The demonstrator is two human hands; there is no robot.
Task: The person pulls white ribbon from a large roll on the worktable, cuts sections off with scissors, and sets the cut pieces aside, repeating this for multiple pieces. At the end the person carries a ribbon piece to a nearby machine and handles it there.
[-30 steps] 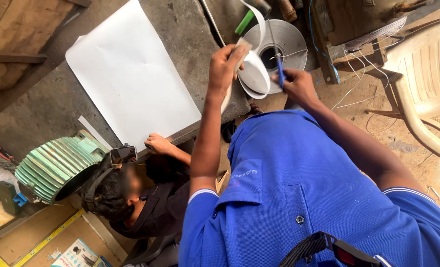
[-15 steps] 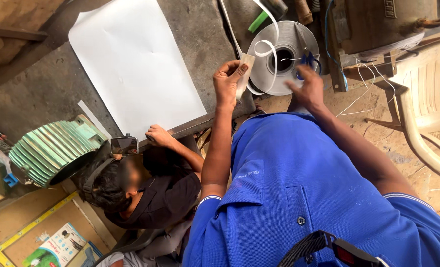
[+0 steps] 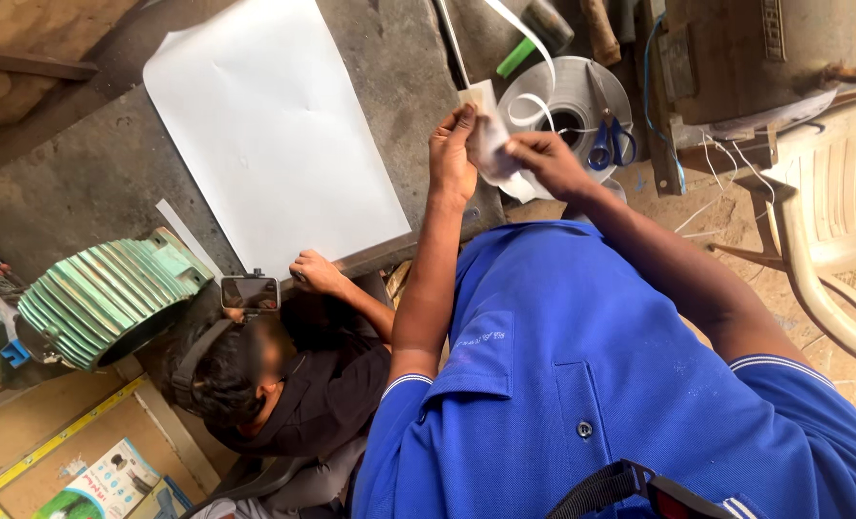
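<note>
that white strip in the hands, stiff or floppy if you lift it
Probably floppy: the white strip curls in a loose arc from the roll to the left hand and right hand. Likely light and thin, since it bends easily where they grip it.

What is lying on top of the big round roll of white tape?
Blue-handled scissors lie on the white tape roll, beside its dark centre hole. The right hand covers the roll's near edge.

Both arms reach forward and meet out front. Left hand (image 3: 452, 159) is up with the palm turned inward, fingers curled in a pinch. Right hand (image 3: 543, 163) comes across from the right, fingers also pinched shut, nearly touching the left.
</note>
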